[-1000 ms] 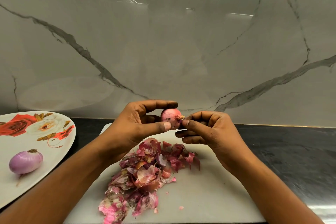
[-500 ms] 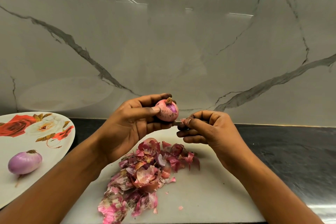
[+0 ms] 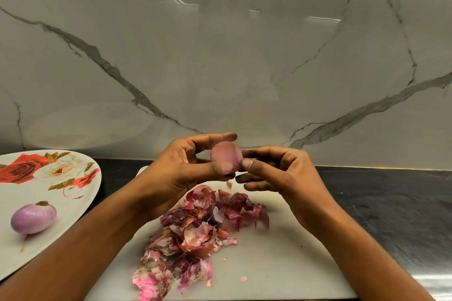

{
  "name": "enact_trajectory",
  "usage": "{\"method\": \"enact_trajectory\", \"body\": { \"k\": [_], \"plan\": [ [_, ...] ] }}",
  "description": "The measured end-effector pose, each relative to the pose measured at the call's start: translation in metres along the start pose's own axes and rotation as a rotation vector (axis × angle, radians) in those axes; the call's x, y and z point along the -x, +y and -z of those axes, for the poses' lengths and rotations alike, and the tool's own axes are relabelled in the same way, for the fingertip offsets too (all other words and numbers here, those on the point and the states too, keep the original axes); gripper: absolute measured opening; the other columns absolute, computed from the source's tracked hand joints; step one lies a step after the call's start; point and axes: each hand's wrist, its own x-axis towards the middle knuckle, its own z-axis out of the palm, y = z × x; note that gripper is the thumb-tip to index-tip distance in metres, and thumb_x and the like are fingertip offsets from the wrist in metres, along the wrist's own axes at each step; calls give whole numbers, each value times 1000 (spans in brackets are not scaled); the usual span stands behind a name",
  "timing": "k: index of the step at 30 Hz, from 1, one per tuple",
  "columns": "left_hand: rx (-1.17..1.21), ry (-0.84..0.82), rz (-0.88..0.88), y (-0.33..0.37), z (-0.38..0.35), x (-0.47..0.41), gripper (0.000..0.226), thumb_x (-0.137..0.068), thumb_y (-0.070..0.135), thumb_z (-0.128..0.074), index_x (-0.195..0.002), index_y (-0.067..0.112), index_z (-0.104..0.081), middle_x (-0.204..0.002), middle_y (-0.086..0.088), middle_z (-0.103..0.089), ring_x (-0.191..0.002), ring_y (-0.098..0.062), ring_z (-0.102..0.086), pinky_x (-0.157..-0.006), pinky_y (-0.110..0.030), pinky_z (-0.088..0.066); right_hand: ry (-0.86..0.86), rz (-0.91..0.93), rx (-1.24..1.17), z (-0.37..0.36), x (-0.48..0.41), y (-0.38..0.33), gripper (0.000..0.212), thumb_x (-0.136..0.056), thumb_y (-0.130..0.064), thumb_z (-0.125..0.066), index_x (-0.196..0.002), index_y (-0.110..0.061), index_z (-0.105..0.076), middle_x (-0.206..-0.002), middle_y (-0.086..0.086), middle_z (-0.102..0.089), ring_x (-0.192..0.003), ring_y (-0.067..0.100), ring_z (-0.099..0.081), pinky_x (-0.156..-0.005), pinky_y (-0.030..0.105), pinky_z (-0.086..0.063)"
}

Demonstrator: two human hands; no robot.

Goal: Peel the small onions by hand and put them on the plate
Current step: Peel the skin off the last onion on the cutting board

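Onion [image 3: 226,156] has turned, now centre frame, left hand [image 3: 186,168] grip curled round it, right hand [image 3: 276,171] pinching skin at its end; peeling unfinished, one peeled onion [image 3: 33,218] on plate [image 3: 80,193], lower left.

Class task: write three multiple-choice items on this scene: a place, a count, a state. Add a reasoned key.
1. The onion skins lie on: A the floral plate; B the white cutting board; C the dark counter.
2. Onions on the plate: A one; B none; C three.
3. The other onion is: A on the board; B on the plate; C in the left hand.
Key: 1B, skins pile on the board; 2A, one peeled onion there; 3C, gripped above the board; the right hand pinches its end.
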Motion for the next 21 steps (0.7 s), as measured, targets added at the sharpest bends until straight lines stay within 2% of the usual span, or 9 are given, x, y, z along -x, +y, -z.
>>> {"method": "enact_trajectory", "body": {
  "k": [3,8,11,15,18,21],
  "plan": [
    [-31,9,-7,0,-1,0,63,-74,8,-83,-135,20,-69,-135,-7,-70,-115,-33,-73,-102,-45,-59,-16,19,-4,-1,0,-1,33,-87,-17,-78,-119,-12,-76,-100,11,-82,-89,32,-80,-78,36,-67],
    [-75,2,-11,2,0,2,61,-71,9,-84,-130,19,-72,-129,-5,-74,-112,-29,-75,-97,-35,-61,-19,29,0,-1,1,-1,31,-81,-18,-78,-112,-12,-78,-95,11,-82,-86,30,-81,-73,29,-65],
    [-82,0,-9,2,-1,2,58,-70,6,-83,-126,19,-73,-125,-3,-76,-110,-26,-76,-91,-29,-62,-24,29,23,1,1,0,24,-88,-8,-77,-111,-9,-78,-94,12,-82,-86,30,-81,-73,30,-66],
    [-80,-17,6,1,-1,2,58,-73,3,-82,-128,16,-72,-125,-5,-76,-113,-27,-75,-92,-31,-62,-29,32,59,1,1,1,21,-89,-5,-76,-110,-7,-79,-92,13,-82,-85,31,-81,-74,34,-67],
    [-32,-43,26,2,-1,2,57,-75,-1,-79,-130,12,-71,-124,-10,-76,-112,-30,-75,-92,-35,-63,9,62,68,1,0,1,21,-94,6,-70,-100,-11,-81,-87,15,-81,-82,30,-81,-70,31,-66],
    [-27,-35,27,2,-1,1,56,-75,-3,-79,-129,12,-71,-125,-11,-76,-112,-31,-75,-92,-36,-63,9,62,73,1,0,2,23,-95,7,-67,-101,-10,-81,-88,15,-81,-83,31,-81,-71,30,-66]
  ]
}}
